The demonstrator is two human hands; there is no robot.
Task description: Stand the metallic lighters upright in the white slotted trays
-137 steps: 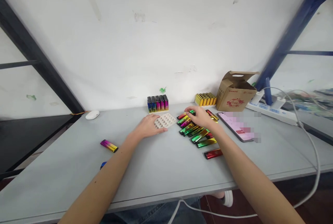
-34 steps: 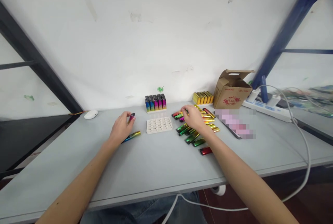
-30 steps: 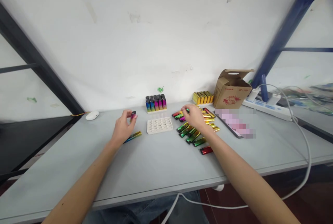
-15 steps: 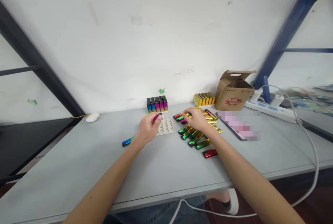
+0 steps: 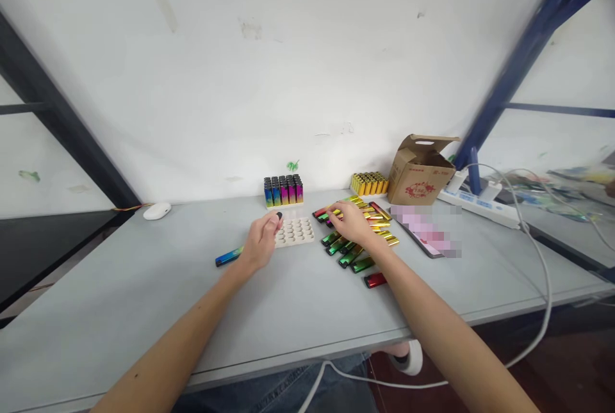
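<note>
My left hand (image 5: 262, 240) is closed round a lighter, its black top (image 5: 279, 214) poking up beyond the fingers and its body mostly hidden. Just right of that hand lies a white tray with round holes (image 5: 303, 232). My right hand (image 5: 353, 223) is over a loose pile of shiny lighters, its thumb and fingers pinched on a lighter (image 5: 325, 216) at the pile's left edge. Green lighters (image 5: 348, 257) and a red lighter (image 5: 375, 280) lie nearer me. Left of my left hand rests a blue-and-green lighter (image 5: 229, 256).
Against the wall stand a block of blue and purple lighters (image 5: 284, 192) and a tray of yellow cylinders (image 5: 369, 184). An open cardboard box (image 5: 417, 176), a blurred pink flat item (image 5: 423, 230), a power strip (image 5: 490, 208) and its cable are at right. A white case (image 5: 157, 210) lies left.
The lighter in my left hand has turned from slanted, with its purple body showing, to black top up. My right fingers have come down onto the pile's left edge. The view has shifted slightly.
</note>
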